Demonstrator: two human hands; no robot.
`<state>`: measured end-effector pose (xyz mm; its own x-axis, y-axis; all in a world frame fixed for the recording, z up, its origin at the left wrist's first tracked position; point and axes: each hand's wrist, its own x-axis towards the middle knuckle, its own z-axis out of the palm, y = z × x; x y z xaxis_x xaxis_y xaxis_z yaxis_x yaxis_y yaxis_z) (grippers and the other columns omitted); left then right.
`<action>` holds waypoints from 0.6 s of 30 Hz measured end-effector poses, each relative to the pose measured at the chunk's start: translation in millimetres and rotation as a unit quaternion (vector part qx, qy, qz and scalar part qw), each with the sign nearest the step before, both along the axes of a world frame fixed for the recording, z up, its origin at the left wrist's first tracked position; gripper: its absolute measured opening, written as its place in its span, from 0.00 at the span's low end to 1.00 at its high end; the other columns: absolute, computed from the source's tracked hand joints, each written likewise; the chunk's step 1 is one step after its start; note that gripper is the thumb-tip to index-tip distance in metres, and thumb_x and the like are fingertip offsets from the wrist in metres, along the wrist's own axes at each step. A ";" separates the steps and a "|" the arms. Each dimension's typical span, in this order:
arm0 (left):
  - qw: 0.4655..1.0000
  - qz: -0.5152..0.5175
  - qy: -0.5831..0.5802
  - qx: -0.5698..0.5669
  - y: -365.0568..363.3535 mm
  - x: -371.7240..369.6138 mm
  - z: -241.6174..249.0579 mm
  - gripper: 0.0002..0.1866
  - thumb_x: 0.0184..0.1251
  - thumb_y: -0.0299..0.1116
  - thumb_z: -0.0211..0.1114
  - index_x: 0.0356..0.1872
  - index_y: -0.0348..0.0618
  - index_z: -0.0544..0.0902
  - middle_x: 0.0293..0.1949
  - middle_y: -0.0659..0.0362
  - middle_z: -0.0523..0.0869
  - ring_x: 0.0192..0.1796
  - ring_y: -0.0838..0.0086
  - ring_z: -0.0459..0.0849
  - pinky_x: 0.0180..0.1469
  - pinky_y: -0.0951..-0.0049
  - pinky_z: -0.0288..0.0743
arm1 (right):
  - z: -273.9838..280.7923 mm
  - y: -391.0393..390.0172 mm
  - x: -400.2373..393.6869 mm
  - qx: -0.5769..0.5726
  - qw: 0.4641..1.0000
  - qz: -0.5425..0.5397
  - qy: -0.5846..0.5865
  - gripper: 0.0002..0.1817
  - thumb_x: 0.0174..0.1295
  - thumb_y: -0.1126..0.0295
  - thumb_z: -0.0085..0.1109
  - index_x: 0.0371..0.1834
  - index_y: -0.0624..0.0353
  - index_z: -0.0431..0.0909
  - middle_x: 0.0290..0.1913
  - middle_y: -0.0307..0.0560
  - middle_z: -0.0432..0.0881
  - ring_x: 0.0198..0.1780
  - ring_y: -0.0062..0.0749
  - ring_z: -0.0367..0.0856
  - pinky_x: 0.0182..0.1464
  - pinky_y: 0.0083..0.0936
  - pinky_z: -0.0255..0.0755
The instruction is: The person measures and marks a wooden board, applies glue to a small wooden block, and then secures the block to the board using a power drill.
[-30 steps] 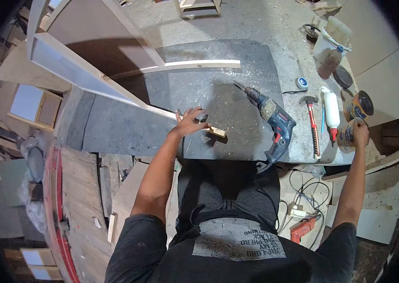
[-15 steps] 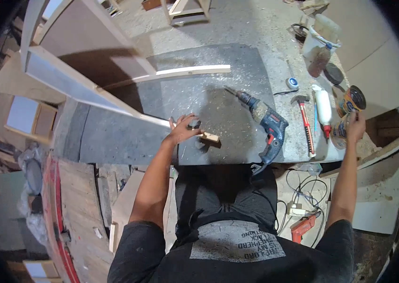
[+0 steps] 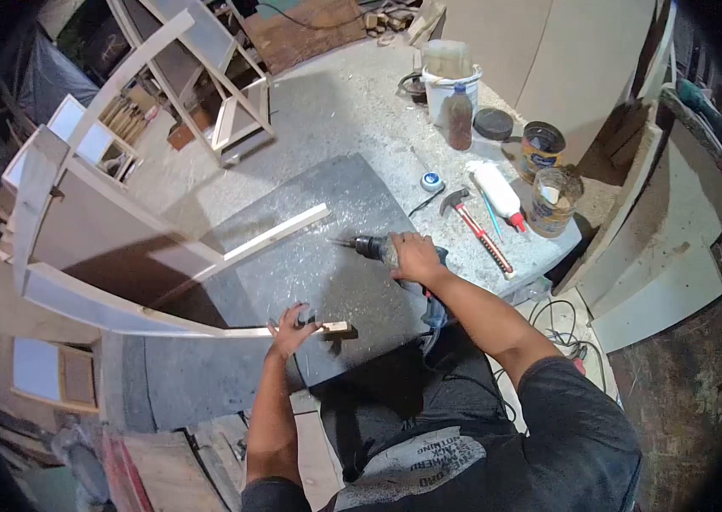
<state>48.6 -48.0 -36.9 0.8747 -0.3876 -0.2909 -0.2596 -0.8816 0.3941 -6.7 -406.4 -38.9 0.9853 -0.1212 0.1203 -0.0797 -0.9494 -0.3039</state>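
My left hand [image 3: 291,333] grips a thin wooden leg of a pale wooden frame [image 3: 135,317] near its end, with the fingers spread around the strip. Another strip [image 3: 280,232] of the frame points across the dark mat. Over the front body of a blue-black power drill [image 3: 369,247] my right hand [image 3: 417,258] is closed from above. The drill lies on the mat, its bit pointing left, and my forearm hides part of its handle. Right of the drill are a hammer [image 3: 478,232], a white glue bottle [image 3: 497,192] and a tape measure [image 3: 431,181].
Two cans [image 3: 542,145] stand near the table's right edge, the nearer one [image 3: 555,203] see-through. Behind them are a dark lid [image 3: 493,124], a bottle of brown contents [image 3: 460,119] and a white bucket [image 3: 446,81]. Another wooden frame [image 3: 241,119] stands at the back. Cables [image 3: 561,320] lie below the table.
My right hand has left the cans at the table's right edge and come across onto the drill. My left hand remains at the wooden leg. The head view has turned.
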 end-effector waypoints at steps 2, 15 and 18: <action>1.000 0.010 0.007 0.002 1.4 0.6 -3.5 0.39 0.53 0.64 0.64 0.67 0.65 0.68 0.74 0.61 0.59 0.77 0.63 0.50 0.70 0.36 0.22 | -0.6 -5.1 -1.4 0.013 1.000 0.002 -0.014 0.45 0.42 0.52 0.73 0.63 0.60 0.65 0.53 0.55 0.76 0.58 0.48 0.73 0.56 0.43 0.68; 0.999 0.006 -0.004 -0.034 8.3 7.0 -21.1 0.43 0.49 0.68 0.64 0.67 0.64 0.69 0.74 0.61 0.59 0.77 0.58 0.48 0.68 0.30 0.18 | 7.2 -91.6 -52.7 -0.011 0.997 -0.079 -0.001 0.43 0.37 0.57 0.76 0.58 0.66 0.68 0.49 0.62 0.79 0.53 0.52 0.77 0.55 0.41 0.71; 0.999 0.024 -0.013 -0.040 9.9 9.2 -26.3 0.44 0.48 0.70 0.63 0.67 0.63 0.69 0.74 0.62 0.58 0.77 0.58 0.48 0.67 0.29 0.17 | -13.6 -110.1 -57.1 -0.012 0.995 -0.100 -0.013 0.50 0.35 0.55 0.78 0.64 0.62 0.63 0.53 0.58 0.75 0.55 0.54 0.74 0.57 0.44 0.68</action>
